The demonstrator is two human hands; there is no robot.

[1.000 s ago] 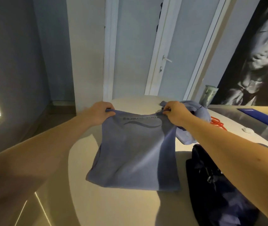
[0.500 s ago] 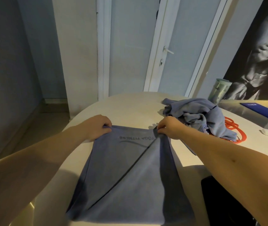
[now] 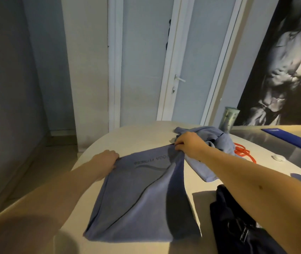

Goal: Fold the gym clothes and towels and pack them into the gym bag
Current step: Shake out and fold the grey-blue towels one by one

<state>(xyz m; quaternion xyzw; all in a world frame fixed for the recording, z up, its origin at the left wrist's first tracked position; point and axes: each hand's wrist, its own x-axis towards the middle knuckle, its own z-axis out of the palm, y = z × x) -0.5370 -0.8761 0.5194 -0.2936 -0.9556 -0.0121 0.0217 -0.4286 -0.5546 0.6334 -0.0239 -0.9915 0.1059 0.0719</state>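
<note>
Lays the blue towel flat on the bench at frame centre, no longer hanging in the air as a second ago. Pins its upper-left corner under the curled left hand; pinches the bunched upper-right corner with the right hand. Leaves a diagonal flap across it. Looks ready for folding, then packing into the gym bag, lower right.

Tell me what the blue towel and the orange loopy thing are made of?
The towel looks like soft, matte cloth, maybe microfibre: it drapes, creases and shows no shine. The orange loop looks like smooth rubber or coated cord, lying in springy curves; too small to be sure.
</note>
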